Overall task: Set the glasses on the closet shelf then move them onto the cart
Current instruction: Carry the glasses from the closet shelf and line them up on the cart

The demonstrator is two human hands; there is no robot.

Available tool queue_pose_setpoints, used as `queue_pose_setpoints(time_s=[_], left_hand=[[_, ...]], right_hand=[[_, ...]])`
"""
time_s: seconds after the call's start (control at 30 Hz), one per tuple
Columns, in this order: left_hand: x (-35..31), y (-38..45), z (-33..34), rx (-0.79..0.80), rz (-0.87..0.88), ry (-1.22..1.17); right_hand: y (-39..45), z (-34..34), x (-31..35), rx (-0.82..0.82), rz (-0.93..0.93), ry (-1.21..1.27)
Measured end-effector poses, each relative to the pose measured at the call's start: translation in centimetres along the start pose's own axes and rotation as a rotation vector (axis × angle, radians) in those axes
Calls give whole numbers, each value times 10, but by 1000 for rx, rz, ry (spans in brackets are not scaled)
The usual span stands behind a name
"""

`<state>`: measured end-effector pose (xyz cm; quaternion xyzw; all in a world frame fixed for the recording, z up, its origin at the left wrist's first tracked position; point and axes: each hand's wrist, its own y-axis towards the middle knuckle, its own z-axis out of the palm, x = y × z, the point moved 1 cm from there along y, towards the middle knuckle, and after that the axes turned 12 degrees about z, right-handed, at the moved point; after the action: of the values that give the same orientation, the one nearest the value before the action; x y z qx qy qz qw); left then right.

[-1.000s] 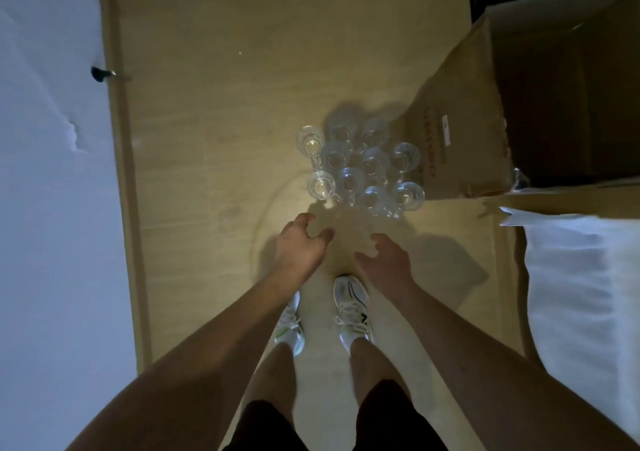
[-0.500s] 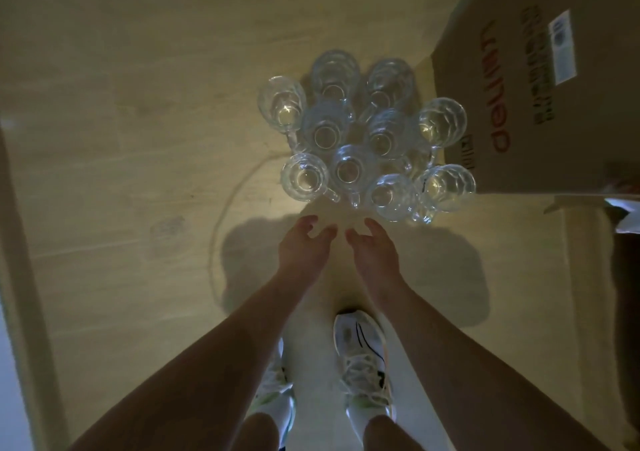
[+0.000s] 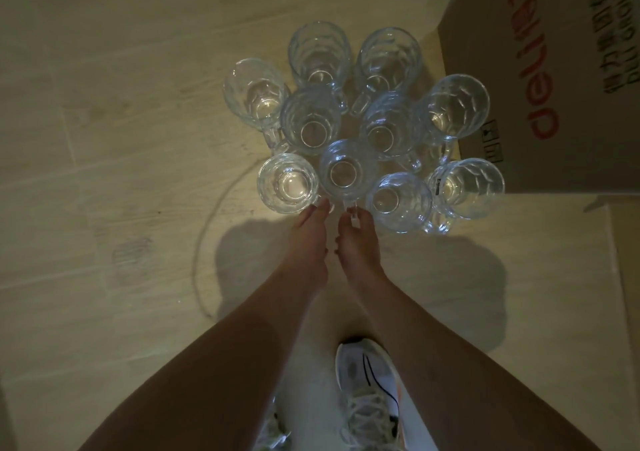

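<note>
Ten glass mugs point(image 3: 349, 173) stood clustered on the wooden floor point(image 3: 121, 139) beside a cardboard box point(image 3: 554, 80). Left hand point(image 3: 308, 239) touched the front-left mug point(image 3: 287, 183); right hand point(image 3: 358, 243) pinched the front-centre mug's handle point(image 3: 351, 208).

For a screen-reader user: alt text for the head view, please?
Two bare hands, left hand and right hand, reach down to the handles of clear glass mugs clustered on a wooden floor, beside a cardboard box.

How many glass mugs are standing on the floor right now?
10 glass mugs: two at the back, four across the middle, four nearest the hands, clustered beside the cardboard box. None looks hidden.
</note>
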<state>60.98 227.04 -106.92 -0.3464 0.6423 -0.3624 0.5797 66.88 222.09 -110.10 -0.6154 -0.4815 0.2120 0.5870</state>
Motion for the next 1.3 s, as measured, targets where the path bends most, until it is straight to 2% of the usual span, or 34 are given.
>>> queue_pose_setpoints(time_s=[0.2,0.4,0.53,0.73,0.83,0.97,1.17,1.3], left_hand=[[-7,7,10,-24,-68,-100],[-3,0,4,-91,-26,-109],[-7,-21,-23,-194,8,-161],[-35,-104,-64,-165,-156,-210],[-80,-173,-78,-193,-115,-158],[-161,-254,-90,-142,-84,-155],[-295,-376,-107,-69,82,-243],[-379,-454,-119,-11,241,-164]], right_hand=[[7,1,1,27,-19,71],[-7,-3,0,-15,-50,-34],[-43,-6,0,32,10,-11],[-140,-24,12,67,154,53],[-208,-37,41,106,214,117],[-296,-56,86,172,214,164],[-438,-78,182,200,56,135],[-527,-89,244,196,-63,141]])
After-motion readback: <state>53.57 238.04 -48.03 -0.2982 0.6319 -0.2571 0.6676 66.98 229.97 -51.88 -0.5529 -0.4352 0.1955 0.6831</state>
